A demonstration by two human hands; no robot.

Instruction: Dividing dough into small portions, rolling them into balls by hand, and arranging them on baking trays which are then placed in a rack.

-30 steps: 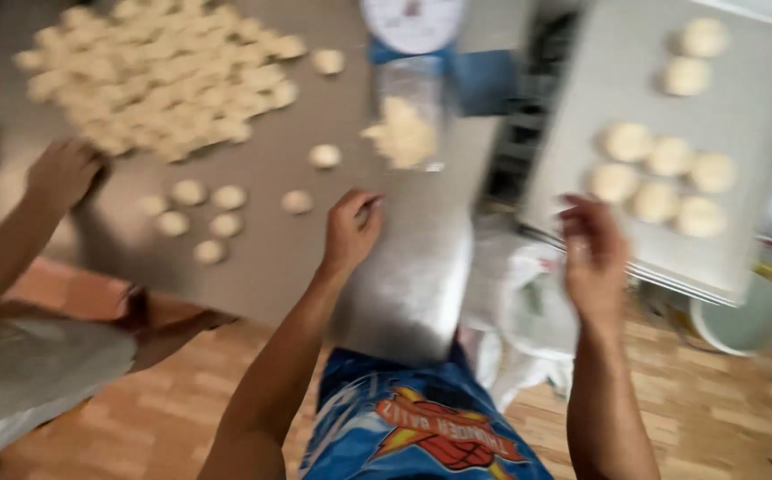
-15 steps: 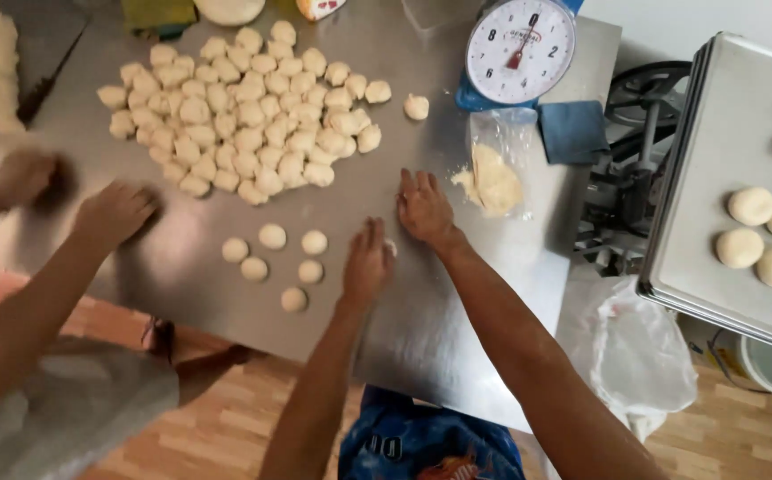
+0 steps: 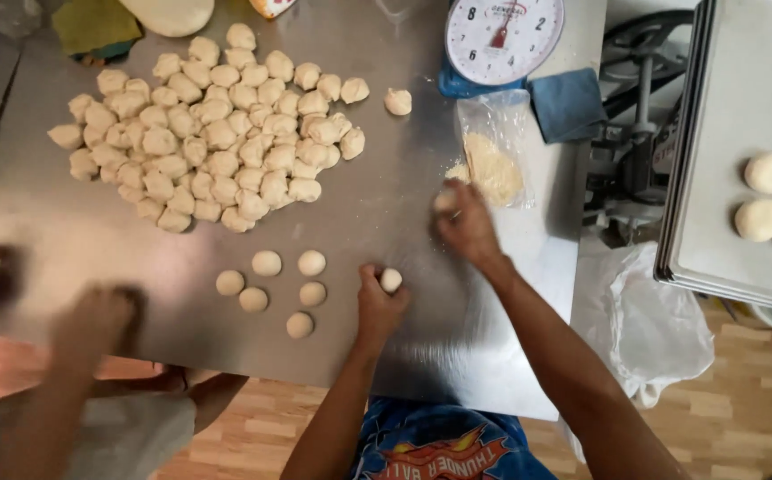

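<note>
We start with the brushed steel tabletop, which fills most of the view. Off its right edge sits a metal baking tray carrying several smooth round dough balls. On the far left part of the tabletop lies a big heap of rough-cut pale dough pieces, and beyond it on the right stands a white round dial scale, with a clear plastic bag of crumbly pale flour just in front of it.

Nearer to us, a small group of five rolled dough balls rests apart from the heap. Our left hand sits just right of that group, fingers curled shut around a small round dough piece that shows at the fingertips and is pressed against the steel. Our right hand lies farther out, touching the near edge of the flour bag, fingers bent down over a second pale dough lump that peeks out on its left side; the blur keeps us from telling how tightly it is held.

So the rolled group lies to the left of both hands, and the left hand is clearly the nearer one to it, while the tray is well apart on the right hand's side.

At the left edge, another person's blurred hands work on the same tabletop.
</note>
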